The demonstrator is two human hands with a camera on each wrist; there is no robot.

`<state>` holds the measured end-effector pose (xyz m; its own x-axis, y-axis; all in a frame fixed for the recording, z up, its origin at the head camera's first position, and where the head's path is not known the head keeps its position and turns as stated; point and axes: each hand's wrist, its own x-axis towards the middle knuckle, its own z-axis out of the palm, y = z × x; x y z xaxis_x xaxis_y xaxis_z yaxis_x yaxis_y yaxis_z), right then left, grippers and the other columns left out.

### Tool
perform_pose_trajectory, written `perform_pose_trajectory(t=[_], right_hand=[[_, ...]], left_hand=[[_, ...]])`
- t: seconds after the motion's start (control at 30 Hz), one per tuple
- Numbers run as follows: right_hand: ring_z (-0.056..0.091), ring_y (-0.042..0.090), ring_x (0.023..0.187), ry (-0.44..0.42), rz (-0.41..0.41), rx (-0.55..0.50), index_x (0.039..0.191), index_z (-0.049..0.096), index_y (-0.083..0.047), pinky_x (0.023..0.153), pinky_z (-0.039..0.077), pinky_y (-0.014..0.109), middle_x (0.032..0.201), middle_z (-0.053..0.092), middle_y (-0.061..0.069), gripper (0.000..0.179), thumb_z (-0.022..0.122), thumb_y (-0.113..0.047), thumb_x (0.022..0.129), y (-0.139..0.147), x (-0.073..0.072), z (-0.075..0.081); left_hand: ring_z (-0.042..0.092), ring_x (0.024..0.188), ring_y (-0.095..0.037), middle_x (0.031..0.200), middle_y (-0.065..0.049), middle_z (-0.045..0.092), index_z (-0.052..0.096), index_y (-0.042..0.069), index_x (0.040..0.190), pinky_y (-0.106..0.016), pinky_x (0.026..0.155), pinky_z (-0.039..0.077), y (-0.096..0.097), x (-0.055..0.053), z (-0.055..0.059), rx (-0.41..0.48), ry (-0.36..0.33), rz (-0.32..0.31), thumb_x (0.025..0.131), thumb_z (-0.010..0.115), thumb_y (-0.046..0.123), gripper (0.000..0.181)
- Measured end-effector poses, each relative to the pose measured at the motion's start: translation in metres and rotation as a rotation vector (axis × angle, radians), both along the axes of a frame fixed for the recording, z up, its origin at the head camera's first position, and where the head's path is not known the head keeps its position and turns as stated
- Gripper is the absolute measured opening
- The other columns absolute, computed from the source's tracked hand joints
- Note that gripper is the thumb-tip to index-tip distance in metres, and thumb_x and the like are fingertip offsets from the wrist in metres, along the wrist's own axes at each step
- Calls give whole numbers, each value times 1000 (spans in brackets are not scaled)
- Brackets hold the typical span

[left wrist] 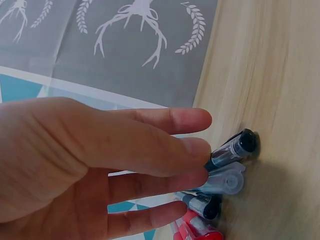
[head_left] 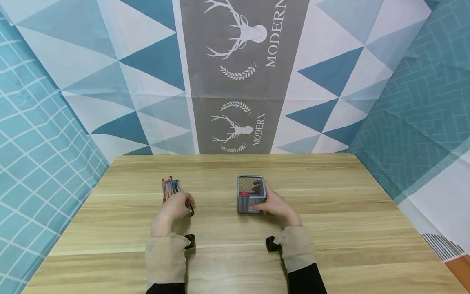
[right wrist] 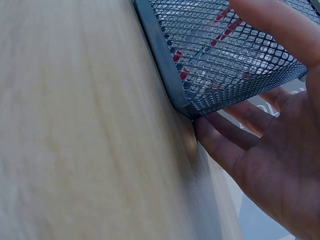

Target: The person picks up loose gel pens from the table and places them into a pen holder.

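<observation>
My left hand is at a loose bunch of pens lying on the wooden table. In the left wrist view its thumb and fingers are spread and fairly straight, the thumb tip overlapping a black-capped pen; whether they touch is unclear. Beside that pen lie a grey-capped pen and red pens. My right hand grips a grey mesh pen holder from its right side, thumb at the front and fingers behind. Red-ended pens stand inside the holder, visible through the mesh.
The light wooden table spans the space below both hands. Behind it hangs a patterned cloth with deer heads and triangles. A black band piece is at the left wrist, another black piece at the right.
</observation>
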<state>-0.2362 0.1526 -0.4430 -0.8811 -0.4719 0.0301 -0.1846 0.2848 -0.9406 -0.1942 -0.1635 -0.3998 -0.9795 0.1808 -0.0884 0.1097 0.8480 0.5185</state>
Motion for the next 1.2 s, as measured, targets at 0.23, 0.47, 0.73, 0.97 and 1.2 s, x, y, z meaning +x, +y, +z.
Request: perform_pose_trajectory(t=[0.23,0.47,0.73,0.97,1.2], right_hand=[[37,34,127,6,0,-2,137,24,-9,103,30,49,138,36,18,85,76,-9,70,0,0,0],[38,34,126,5,-4,3,138,23,-9,103,30,49,137,37,18,87,77,-9,70,0,0,-1],[39,34,124,1,-14,2,137,25,-10,103,30,49,135,39,19,86,77,-9,69,0,-1,-1],[38,34,125,-9,-14,-4,137,25,-11,104,30,49,136,38,19,85,77,-8,70,0,0,0],[40,34,123,-16,-19,-2,137,25,-12,103,31,49,135,38,19,85,76,-9,70,-1,1,0]], left_hand=[[52,75,-20,84,-9,59,64,5,88,-36,67,45,0,-2,-3,-13,7,-12,69,54,-14,28],[54,80,-21,90,-10,60,65,5,90,-40,74,47,3,-3,-4,-12,1,-5,70,55,-15,29],[53,78,-21,94,-11,57,64,6,89,-39,73,47,7,-4,-6,-46,23,21,72,56,-13,27],[54,80,-24,95,-11,55,65,7,88,-41,73,47,11,-8,-11,-82,86,15,72,55,-12,26],[54,76,-25,96,-12,54,65,8,89,-43,71,47,12,-12,-19,-128,120,11,73,56,-10,25]])
